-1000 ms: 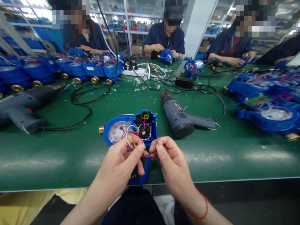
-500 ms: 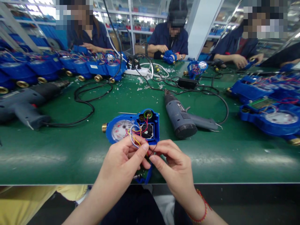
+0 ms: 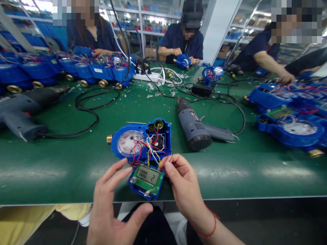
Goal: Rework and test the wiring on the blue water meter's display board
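a green workbench point(image 3: 76, 170) stands in a busy workshop, with people point(image 3: 167, 37) in dark blue working across it. near its close edge lies a blue meter point(image 3: 144, 129), dial facing up, its side compartment open. just on the near side, a small display board point(image 3: 146, 177) in a blue case shows digits; colored wires point(image 3: 154, 154) run between the two. the right hand point(image 3: 182, 180) pinches some of those wires between thumb and finger at the board's upper right corner. the left hand point(image 3: 109, 200) is spread, holding nothing, fingertips near the board's left side. the step in hand looks like separating wires; the next move seems to call for a light, precise pinch without tugging.
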Demonstrator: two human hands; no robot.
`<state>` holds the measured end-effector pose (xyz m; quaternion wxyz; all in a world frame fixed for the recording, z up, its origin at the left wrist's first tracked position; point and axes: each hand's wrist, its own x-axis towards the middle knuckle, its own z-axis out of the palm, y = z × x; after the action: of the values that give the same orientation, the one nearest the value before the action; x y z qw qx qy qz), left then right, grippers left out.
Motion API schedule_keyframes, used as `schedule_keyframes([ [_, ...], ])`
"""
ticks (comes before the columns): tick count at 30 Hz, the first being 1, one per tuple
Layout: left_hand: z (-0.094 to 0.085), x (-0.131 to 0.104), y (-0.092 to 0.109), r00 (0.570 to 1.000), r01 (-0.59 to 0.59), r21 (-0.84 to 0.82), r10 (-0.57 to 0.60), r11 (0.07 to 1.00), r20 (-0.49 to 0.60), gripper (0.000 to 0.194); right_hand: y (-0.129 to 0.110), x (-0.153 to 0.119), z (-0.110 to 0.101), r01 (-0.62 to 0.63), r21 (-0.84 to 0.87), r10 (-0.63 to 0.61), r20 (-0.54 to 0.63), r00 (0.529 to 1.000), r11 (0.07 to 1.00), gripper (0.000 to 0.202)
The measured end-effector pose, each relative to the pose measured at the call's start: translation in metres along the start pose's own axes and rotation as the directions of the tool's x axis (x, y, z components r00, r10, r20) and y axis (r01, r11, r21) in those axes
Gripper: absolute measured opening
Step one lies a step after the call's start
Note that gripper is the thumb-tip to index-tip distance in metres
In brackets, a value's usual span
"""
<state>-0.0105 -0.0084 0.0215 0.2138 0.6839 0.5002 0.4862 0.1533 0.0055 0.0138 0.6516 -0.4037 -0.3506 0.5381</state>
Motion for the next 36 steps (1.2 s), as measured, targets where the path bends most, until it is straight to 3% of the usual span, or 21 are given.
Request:
schedule_keyframes([
  [3,0.007,-0.018,-0.017,0.997,-0.024,0.153,0.013,0.988,0.072,0.089,0.004,-0.004,0.004,-0.081,0.111,0.082,-0.006,0.997,0.991,0.019],
  [5,0.014,-0.023,-0.021,0.997,0.031,0.191,-0.045,0.981,0.068,0.094,0.004,-0.008,0.007,-0.110,0.158,0.111,-0.001,0.994,0.981,0.019],
  [8,0.021,-0.019,-0.016,0.986,0.164,0.096,-0.167,0.982,0.018,0.075,0.002,-0.012,0.011,-0.136,0.194,0.136,0.013,0.991,0.972,0.020],
  [11,0.022,-0.013,-0.003,0.958,0.283,-0.112,-0.287,0.953,-0.023,0.054,0.000,-0.013,0.011,-0.126,0.200,0.123,0.027,0.992,0.972,0.021],
  [15,0.023,-0.011,0.003,0.924,0.334,-0.357,-0.377,0.873,-0.059,0.053,0.000,-0.011,0.008,-0.072,0.102,0.075,-0.024,0.997,0.992,0.023],
  [18,0.025,-0.012,-0.001,0.944,0.268,-0.363,-0.318,0.893,-0.085,0.054,0.000,-0.008,0.002,-0.059,0.022,0.061,-0.110,0.992,0.998,0.027],
  [23,0.022,-0.008,-0.011,0.982,0.077,-0.246,-0.116,0.966,-0.149,0.058,-0.008,-0.002,-0.008,0.022,-0.019,-0.026,-0.251,0.968,1.000,0.026],
  [26,0.021,-0.007,-0.013,0.985,0.057,-0.224,-0.092,0.973,-0.147,0.059,-0.015,-0.001,-0.005,0.029,-0.055,-0.038,-0.163,0.986,0.998,0.025],
  [29,0.023,-0.008,-0.015,0.988,0.061,-0.235,-0.093,0.970,-0.127,0.058,-0.020,-0.001,0.005,-0.031,-0.086,0.029,-0.024,0.999,0.996,0.029],
  [33,0.022,-0.008,-0.018,0.998,0.010,-0.122,-0.017,0.992,-0.061,0.059,-0.021,0.004,0.014,-0.040,-0.173,0.033,-0.041,0.999,0.984,0.021],
  [36,0.009,-0.007,-0.014,0.991,-0.101,0.127,0.088,0.987,0.103,0.062,-0.020,0.007,0.013,0.006,-0.234,-0.019,-0.055,0.998,0.972,0.016],
])
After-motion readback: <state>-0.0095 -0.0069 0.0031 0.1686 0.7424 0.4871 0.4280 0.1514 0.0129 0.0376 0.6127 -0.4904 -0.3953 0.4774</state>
